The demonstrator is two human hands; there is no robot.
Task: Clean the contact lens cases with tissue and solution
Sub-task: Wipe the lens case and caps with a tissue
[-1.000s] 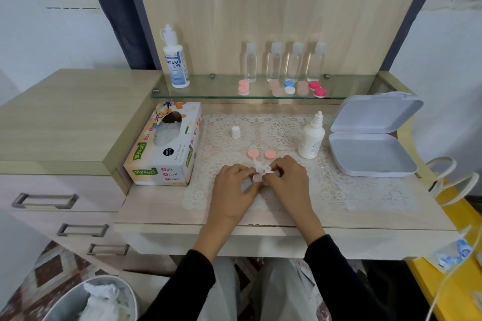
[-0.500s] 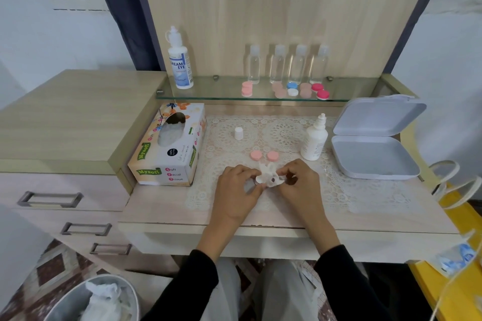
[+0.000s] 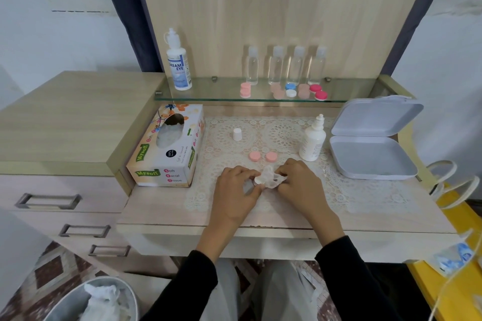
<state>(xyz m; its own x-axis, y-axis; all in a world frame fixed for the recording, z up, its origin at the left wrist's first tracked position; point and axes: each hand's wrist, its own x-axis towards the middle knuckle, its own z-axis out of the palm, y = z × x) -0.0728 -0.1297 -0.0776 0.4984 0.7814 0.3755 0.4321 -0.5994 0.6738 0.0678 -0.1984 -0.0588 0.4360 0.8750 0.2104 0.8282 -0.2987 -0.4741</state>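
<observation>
1. Here, the left hand [image 3: 234, 191] curls its fingers round a small pale contact lens case [image 3: 258, 180], held low over the lace mat [image 3: 365, 190].
2. The right hand [image 3: 300, 186] pinches a crumpled tissue [image 3: 272, 180], which touches the case; whether it reaches inside a well cannot be told.
3. Two pink caps [image 3: 254, 156] lie side by side on the mat, just beyond the hands.
4. The solution bottle [image 3: 311, 142] stands upright with its nozzle bare, between the caps and an open white box [image 3: 373, 161]; a small white cap [image 3: 237, 134] stands well to its left.
5. A tissue box [image 3: 167, 148] sits at the mat's left edge.
6. The glass shelf [image 3: 214, 91] behind carries a larger bottle [image 3: 178, 62], four clear bottles [image 3: 252, 65] and more lens cases [image 3: 290, 90].
</observation>
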